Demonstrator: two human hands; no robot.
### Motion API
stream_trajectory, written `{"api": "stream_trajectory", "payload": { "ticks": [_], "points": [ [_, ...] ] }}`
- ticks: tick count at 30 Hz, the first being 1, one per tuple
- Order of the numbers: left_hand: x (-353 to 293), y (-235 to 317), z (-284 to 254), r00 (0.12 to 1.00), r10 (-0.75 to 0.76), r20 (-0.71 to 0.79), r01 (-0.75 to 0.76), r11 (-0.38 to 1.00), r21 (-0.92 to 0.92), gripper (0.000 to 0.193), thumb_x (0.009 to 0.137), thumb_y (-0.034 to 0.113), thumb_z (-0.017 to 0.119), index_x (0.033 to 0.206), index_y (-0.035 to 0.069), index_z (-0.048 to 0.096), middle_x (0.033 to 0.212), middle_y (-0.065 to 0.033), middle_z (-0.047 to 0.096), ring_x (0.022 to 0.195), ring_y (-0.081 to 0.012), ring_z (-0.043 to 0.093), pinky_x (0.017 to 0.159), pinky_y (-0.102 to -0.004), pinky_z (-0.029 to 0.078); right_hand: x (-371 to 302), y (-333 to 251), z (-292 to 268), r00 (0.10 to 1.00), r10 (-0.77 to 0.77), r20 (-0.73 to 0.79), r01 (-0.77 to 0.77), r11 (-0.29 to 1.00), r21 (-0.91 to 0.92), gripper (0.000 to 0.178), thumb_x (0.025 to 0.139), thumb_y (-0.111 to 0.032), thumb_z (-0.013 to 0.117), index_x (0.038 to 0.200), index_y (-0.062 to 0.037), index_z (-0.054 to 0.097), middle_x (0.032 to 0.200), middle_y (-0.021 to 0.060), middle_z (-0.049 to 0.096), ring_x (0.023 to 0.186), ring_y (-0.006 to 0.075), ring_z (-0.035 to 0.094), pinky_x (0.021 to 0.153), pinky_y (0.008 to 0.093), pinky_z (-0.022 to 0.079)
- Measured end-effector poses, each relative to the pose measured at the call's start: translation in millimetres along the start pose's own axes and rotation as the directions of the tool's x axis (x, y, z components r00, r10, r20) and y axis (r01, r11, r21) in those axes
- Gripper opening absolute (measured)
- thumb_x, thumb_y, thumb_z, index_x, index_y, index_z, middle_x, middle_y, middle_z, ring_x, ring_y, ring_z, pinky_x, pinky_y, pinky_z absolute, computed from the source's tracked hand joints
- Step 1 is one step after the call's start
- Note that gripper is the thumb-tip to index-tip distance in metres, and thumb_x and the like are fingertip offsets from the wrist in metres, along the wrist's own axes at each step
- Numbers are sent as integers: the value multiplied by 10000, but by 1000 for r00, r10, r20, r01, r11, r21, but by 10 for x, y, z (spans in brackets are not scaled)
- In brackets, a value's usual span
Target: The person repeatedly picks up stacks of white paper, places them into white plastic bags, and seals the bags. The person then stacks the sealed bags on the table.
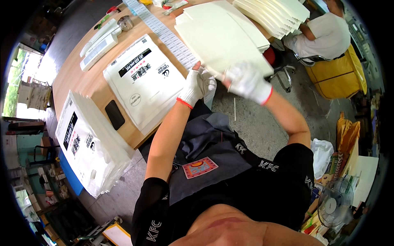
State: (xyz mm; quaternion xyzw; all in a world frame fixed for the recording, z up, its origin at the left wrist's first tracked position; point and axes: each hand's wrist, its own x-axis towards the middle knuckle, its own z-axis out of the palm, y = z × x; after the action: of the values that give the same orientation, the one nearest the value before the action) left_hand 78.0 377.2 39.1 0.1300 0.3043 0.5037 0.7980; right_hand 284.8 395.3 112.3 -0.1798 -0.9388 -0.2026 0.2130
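White bags (145,84) lie left on the surface (92,80); the left hand (197,86), half curled, grip unclear, is by the pale sheets (221,37) stacked rightward. The right hand (248,84) blurs, its grip untellable. Probably sheets are being sorted; next calls for one clean edge pinch.

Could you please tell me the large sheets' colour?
The large sheets are cream, clearest in the head view.

Workshop interior. A light wood-topped table (86,82) with a curved edge stands on a grey floor (262,127). Daylight enters through a bright opening (24,67) at far left. A wheeled chair (283,74) stands near the table at upper right; an electric fan (334,201) occupies the lower right.
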Motion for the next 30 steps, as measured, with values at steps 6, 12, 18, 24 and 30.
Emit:
{"api": "stream_trajectory", "payload": {
  "ticks": [6, 12, 18, 24, 30],
  "points": [
    [-483, 145, -181, 959, 183, -217, -34, 832, 554, 285, 848, 73, 532, 1101, -49, 580, 969, -141, 643, 831, -198, 641, 730, -305, 539, -560, -54, 144, 552, 748, 368, -757, 265, 597, 433, 846, -234, 661, 1221, -51, 544, 1170, 101, 605, 1098, 219, 572, 1004, 399, 440],
    [-639, 225, -192, 948, 303, -98, 131, -90, 987, 611, 770, 139, 615, 1294, -97, 408, 1201, -276, 555, 1090, -373, 578, 891, -356, 494, -692, -276, 701, 519, 578, 630, -322, -550, 771, 365, 850, -96, 614, 1200, -13, 556, 1203, 90, 572, 1153, 185, 516, 986, 341, 416],
    [-817, -646, 176, 871, 406, 276, -122, -367, 922, 1094, 664, 358, 761, 1430, -73, 110, 1459, -395, 27, 1336, -603, 47, 1074, -630, 157, -235, -891, 841, 410, 714, 568, -470, -369, 802, 598, 808, -240, 720, 1285, 41, 493, 1160, 138, 599, 1017, 199, 589, 876, 299, 467],
    [-1003, 154, -706, 798, 594, 102, 44, -226, 973, 449, 743, 263, 736, 1145, 112, 605, 1198, -119, 571, 1130, -356, 511, 943, -407, 441, -274, -793, 717, 594, 670, 445, -410, -224, 884, 394, 898, -197, 626, 1184, 67, 564, 1037, 146, 631, 902, 174, 620, 800, 286, 493],
    [-939, 707, -1983, 817, 574, 55, 269, -464, 844, 192, 825, 211, 667, 981, 99, 657, 921, -76, 649, 837, -237, 620, 796, -360, 503, 4, -834, 544, 810, 414, 416, -530, 212, 821, 362, 894, -244, 592, 1183, -26, 594, 1072, 161, 614, 881, 230, 636, 781, 311, 497]
  ]
}}
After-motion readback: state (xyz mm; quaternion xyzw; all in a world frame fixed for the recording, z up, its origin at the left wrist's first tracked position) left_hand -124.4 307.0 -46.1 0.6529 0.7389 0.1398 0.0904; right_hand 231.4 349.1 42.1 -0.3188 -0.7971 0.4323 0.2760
